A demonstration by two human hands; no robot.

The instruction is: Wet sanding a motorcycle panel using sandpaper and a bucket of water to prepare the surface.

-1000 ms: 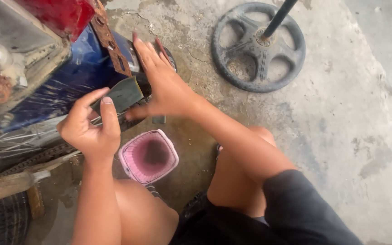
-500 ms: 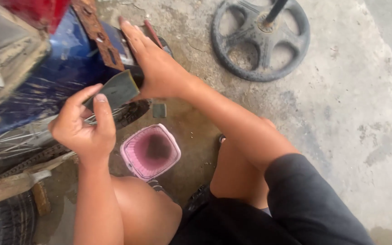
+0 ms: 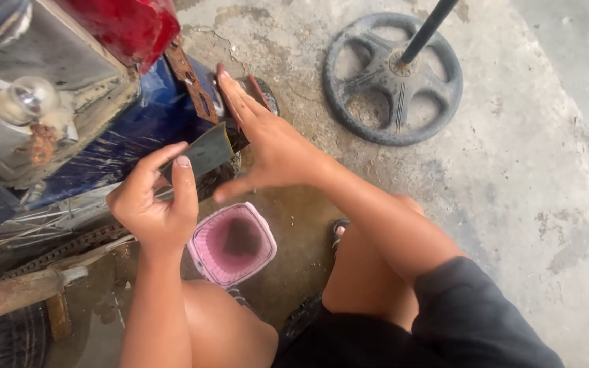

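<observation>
One dark, stiff sheet [image 3: 202,153], like a piece of abrasive paper, lay against the lower edge of a blue mudguard [image 3: 124,133]. The left hand [image 3: 155,204] pinched it at its near end, thumb on top and fingers curled beneath. The sheet's long axis ran from lower left to upper right, and its free corner pointed towards the right hand [image 3: 270,146]. That hand grasped nothing. It was spread flat with the fingers straight and together, the fingertips reaching along a rusty bracket [image 3: 189,78] at the mudguard's rear edge and the thumb hanging loose below.

As far as could be judged, the rubbing was partly done. The blue paint showed pale streaks and scuffs across its middle, while the bracket was wholly brown with rust and the paint near the top edge looked untouched.

Just below the sheet, between the person's knees, a pink tub [image 3: 232,243] stood on the wet concrete floor [image 3: 512,170] with something dark in its bottom. Above the mudguard sat a red tail light [image 3: 124,24], and beside it a bare bulb [image 3: 25,95] in a grimy housing. A chain [image 3: 69,245] and a rusty pipe [image 3: 8,300] ran along the left edge of the floor. Well apart, towards the far edge, a black wheel-shaped base [image 3: 393,78] carried a dark pole [image 3: 427,31].
</observation>
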